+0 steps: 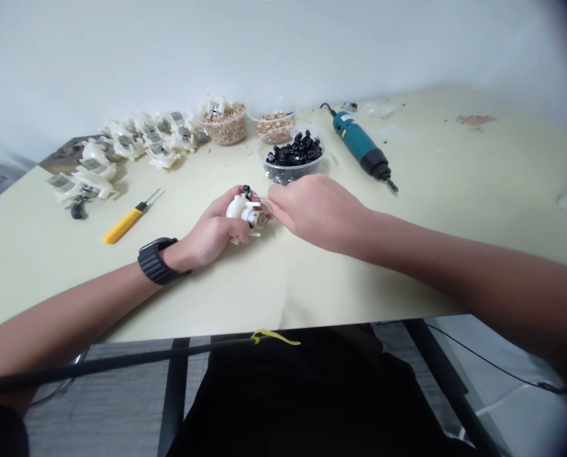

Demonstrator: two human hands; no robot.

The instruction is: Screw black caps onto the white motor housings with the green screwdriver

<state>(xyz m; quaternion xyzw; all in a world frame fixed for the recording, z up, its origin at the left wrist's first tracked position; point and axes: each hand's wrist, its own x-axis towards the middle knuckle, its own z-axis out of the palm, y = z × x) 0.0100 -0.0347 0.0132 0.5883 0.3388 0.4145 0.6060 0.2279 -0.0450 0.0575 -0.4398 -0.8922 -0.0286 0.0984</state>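
Observation:
My left hand (pixel 215 230) is closed round a white plastic housing (pixel 237 208) with a small metal motor (pixel 256 219) in it. A small black part (pixel 246 190) sits at the top of the housing, by my left fingertips. My right hand (pixel 306 206) is closed just right of the housing, its fingers pinched round a thin metal shaft (pixel 260 197) that points at the black part. Whatever else the right hand encloses is hidden by its fingers. A clear bowl of black parts (pixel 296 152) stands just beyond my hands.
On the table (pixel 235 304), several white housings (pixel 157 136) lie at back left, near a yellow screwdriver (pixel 124 225). Two tubs of small brown pieces (pixel 228 130) (pixel 274 127) stand at the back. A green power tool (pixel 359 145) lies right of the bowl.

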